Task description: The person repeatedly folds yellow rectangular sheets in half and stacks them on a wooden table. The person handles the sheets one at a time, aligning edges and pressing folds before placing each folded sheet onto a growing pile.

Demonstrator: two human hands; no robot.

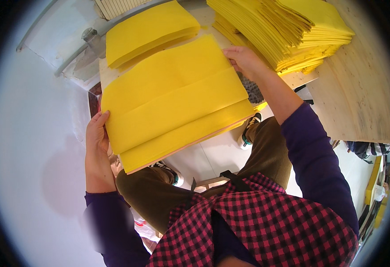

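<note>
Head view: two hands gripped a folded bundle of large yellow paper sheets [177, 100].
Left hand [98, 133] clasped its 9 o'clock edge, fingers hidden behind; right hand [244, 60] pinched its 2 o'clock corner. Tall fanned yellow sheet stack [288, 31] sat on the pale wooden table [359, 93] at 1 o'clock; smaller yellow pile [148, 31] at 11, partly covered.
</note>
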